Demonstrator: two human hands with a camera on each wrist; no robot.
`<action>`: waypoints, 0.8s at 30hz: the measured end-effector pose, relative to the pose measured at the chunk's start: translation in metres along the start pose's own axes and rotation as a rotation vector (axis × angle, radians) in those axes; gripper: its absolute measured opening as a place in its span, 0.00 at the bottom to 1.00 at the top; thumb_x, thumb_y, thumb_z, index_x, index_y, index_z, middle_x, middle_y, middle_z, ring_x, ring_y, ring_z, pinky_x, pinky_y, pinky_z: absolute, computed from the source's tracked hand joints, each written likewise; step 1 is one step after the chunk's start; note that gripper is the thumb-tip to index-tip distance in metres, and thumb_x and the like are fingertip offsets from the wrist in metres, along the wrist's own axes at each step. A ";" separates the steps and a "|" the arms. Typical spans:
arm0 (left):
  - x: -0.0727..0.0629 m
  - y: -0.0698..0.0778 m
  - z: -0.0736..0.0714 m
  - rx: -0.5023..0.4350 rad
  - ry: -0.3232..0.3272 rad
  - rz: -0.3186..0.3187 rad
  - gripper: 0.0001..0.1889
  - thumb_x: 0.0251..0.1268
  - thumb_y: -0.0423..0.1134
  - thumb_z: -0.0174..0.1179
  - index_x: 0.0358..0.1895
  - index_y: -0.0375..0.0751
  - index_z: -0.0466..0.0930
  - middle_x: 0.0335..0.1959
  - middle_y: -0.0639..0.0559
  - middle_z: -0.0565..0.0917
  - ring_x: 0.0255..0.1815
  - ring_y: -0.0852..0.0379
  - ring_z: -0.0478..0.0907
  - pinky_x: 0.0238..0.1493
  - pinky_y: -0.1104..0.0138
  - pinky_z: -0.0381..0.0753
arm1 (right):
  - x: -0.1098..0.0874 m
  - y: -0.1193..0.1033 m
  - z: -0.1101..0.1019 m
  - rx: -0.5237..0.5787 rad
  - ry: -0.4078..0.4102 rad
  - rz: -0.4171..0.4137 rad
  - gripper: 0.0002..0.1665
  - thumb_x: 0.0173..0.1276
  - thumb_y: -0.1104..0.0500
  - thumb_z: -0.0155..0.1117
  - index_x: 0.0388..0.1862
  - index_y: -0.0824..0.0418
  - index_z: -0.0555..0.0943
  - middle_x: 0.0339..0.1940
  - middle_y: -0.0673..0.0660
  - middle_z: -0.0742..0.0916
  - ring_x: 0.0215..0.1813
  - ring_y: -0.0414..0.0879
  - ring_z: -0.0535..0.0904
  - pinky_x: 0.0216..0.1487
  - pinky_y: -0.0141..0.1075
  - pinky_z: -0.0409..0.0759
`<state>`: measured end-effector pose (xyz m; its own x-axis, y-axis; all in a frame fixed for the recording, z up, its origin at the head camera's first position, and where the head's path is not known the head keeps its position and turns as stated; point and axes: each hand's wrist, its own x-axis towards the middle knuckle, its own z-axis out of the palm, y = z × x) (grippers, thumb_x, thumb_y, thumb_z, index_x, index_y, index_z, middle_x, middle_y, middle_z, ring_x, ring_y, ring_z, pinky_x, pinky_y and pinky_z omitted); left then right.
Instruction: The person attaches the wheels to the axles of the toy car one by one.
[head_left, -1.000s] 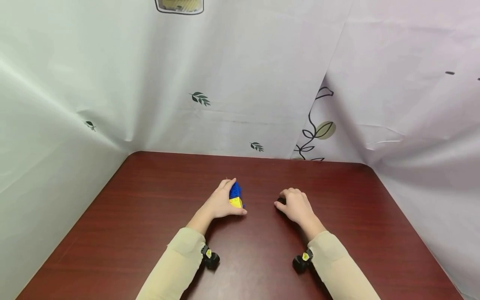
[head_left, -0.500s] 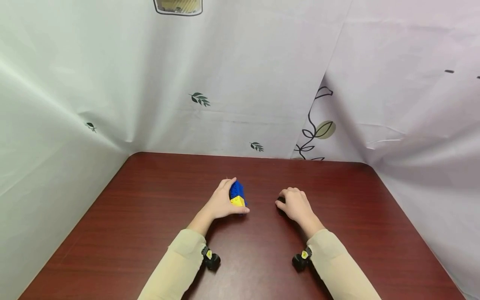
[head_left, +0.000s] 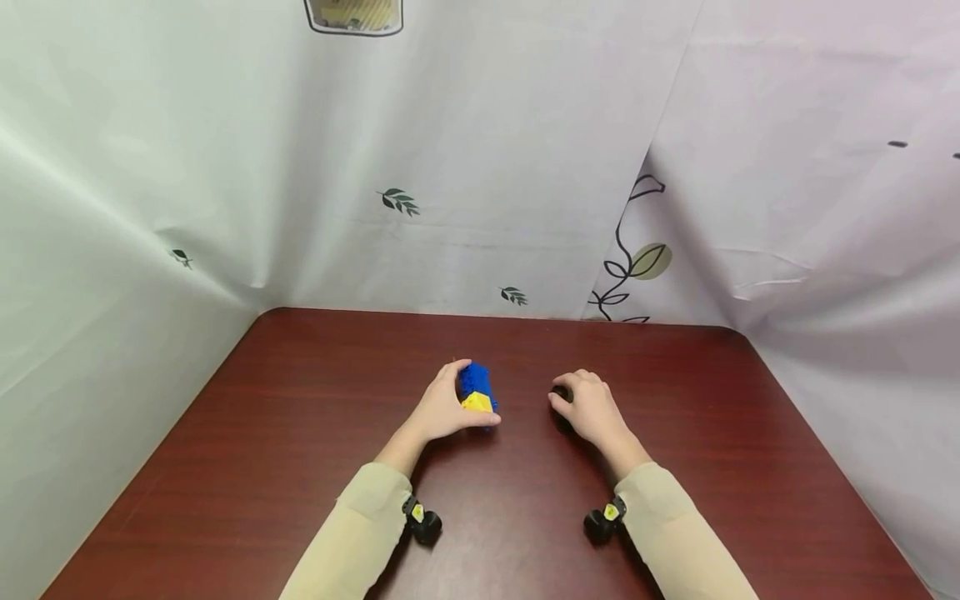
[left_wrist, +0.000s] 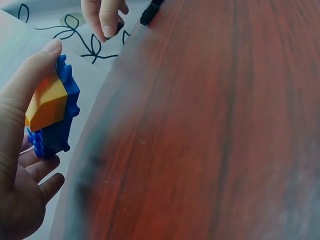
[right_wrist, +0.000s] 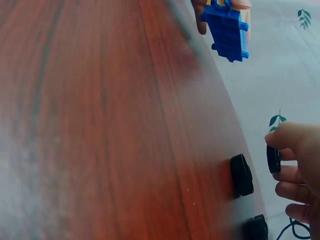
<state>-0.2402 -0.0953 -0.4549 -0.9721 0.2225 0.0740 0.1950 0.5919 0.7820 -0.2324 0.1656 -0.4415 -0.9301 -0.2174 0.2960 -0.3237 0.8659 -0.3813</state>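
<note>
My left hand (head_left: 437, 408) holds a toy car body of building bricks (head_left: 476, 385) between thumb and fingers. The body is blue, with a sloped yellow brick on it; in the left wrist view small blue pegs (left_wrist: 75, 110) stick out along its side. Off to the right, my right hand (head_left: 592, 408) pinches a black toy wheel (right_wrist: 273, 159) between thumb and fingertips, raised off the table and apart from the car body. Two more black wheels, a nearer wheel (right_wrist: 242, 175) and a partly cut-off wheel (right_wrist: 257, 228), appear by the right hand in the right wrist view.
Both hands are over a dark red-brown wooden table (head_left: 495, 533). A pale cloth backdrop (head_left: 480, 167) with leaf prints hangs behind and beside it. Each wrist wears a small black camera, the left camera (head_left: 426, 527) and the right camera (head_left: 598, 527).
The left hand has turned the car body slightly and shifted it a little to the right. My right hand has risen slightly, and more of its wheel shows.
</note>
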 end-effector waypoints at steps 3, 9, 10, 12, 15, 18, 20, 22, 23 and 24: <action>0.000 -0.001 0.002 -0.012 -0.001 -0.015 0.55 0.36 0.59 0.75 0.71 0.46 0.57 0.65 0.45 0.67 0.59 0.47 0.70 0.56 0.52 0.76 | 0.000 -0.001 0.001 0.041 0.006 0.016 0.16 0.63 0.55 0.64 0.48 0.61 0.83 0.44 0.59 0.84 0.48 0.54 0.78 0.52 0.51 0.75; 0.001 -0.002 0.005 -0.020 0.002 -0.010 0.55 0.36 0.60 0.75 0.71 0.46 0.57 0.67 0.45 0.66 0.61 0.47 0.69 0.58 0.51 0.75 | 0.000 -0.003 0.003 0.133 0.054 0.012 0.17 0.62 0.56 0.64 0.49 0.61 0.82 0.44 0.58 0.83 0.43 0.51 0.79 0.45 0.46 0.78; 0.001 -0.003 0.006 -0.022 0.001 -0.004 0.55 0.36 0.59 0.75 0.71 0.46 0.57 0.67 0.45 0.66 0.61 0.47 0.69 0.58 0.51 0.75 | -0.001 -0.004 0.004 0.152 0.061 0.011 0.17 0.62 0.57 0.65 0.49 0.61 0.82 0.44 0.58 0.83 0.43 0.50 0.79 0.44 0.45 0.79; 0.001 -0.002 0.007 -0.025 -0.002 0.008 0.55 0.37 0.59 0.74 0.72 0.46 0.56 0.67 0.45 0.66 0.62 0.47 0.68 0.59 0.51 0.75 | -0.002 -0.005 0.005 0.191 0.075 0.017 0.17 0.62 0.57 0.66 0.49 0.61 0.82 0.43 0.57 0.83 0.41 0.49 0.79 0.43 0.45 0.79; 0.002 -0.002 0.010 -0.031 -0.008 0.011 0.54 0.39 0.60 0.73 0.71 0.46 0.57 0.66 0.45 0.67 0.60 0.47 0.69 0.57 0.52 0.75 | -0.003 -0.006 0.008 0.256 0.096 0.040 0.16 0.60 0.58 0.67 0.48 0.61 0.82 0.40 0.56 0.82 0.40 0.49 0.80 0.43 0.43 0.80; 0.002 -0.001 0.011 -0.047 -0.009 -0.017 0.52 0.39 0.60 0.73 0.70 0.47 0.58 0.64 0.45 0.68 0.58 0.47 0.70 0.55 0.53 0.76 | -0.004 -0.008 0.012 0.316 0.099 0.065 0.15 0.59 0.59 0.68 0.46 0.60 0.82 0.37 0.55 0.81 0.38 0.47 0.79 0.42 0.41 0.80; 0.003 0.000 0.011 -0.068 -0.004 -0.038 0.52 0.38 0.60 0.74 0.70 0.48 0.59 0.64 0.45 0.68 0.58 0.48 0.70 0.55 0.53 0.77 | -0.004 -0.010 0.013 0.342 0.099 0.072 0.14 0.59 0.59 0.69 0.44 0.59 0.82 0.36 0.54 0.82 0.38 0.46 0.79 0.41 0.39 0.80; 0.004 0.001 0.011 -0.099 0.004 -0.045 0.52 0.38 0.59 0.74 0.70 0.48 0.58 0.63 0.45 0.69 0.57 0.47 0.71 0.55 0.53 0.78 | -0.002 -0.012 0.014 0.364 0.109 0.068 0.14 0.58 0.59 0.69 0.44 0.59 0.82 0.35 0.54 0.82 0.37 0.45 0.79 0.39 0.37 0.80; 0.005 0.002 0.010 -0.122 0.008 -0.041 0.52 0.38 0.59 0.74 0.70 0.48 0.58 0.63 0.45 0.69 0.58 0.47 0.71 0.55 0.53 0.78 | -0.001 -0.013 0.013 0.376 0.116 0.064 0.14 0.58 0.59 0.69 0.44 0.60 0.82 0.35 0.54 0.82 0.37 0.45 0.79 0.39 0.37 0.80; 0.007 0.003 0.010 -0.142 0.010 -0.036 0.52 0.39 0.59 0.74 0.70 0.47 0.58 0.63 0.44 0.69 0.58 0.47 0.72 0.55 0.53 0.78 | 0.000 -0.013 0.013 0.391 0.123 0.059 0.15 0.58 0.59 0.69 0.45 0.60 0.82 0.36 0.54 0.83 0.37 0.45 0.80 0.39 0.37 0.81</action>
<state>-0.2449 -0.0844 -0.4582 -0.9797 0.1944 0.0499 0.1400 0.4839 0.8639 -0.2308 0.1482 -0.4476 -0.9291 -0.0961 0.3573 -0.3339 0.6334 -0.6980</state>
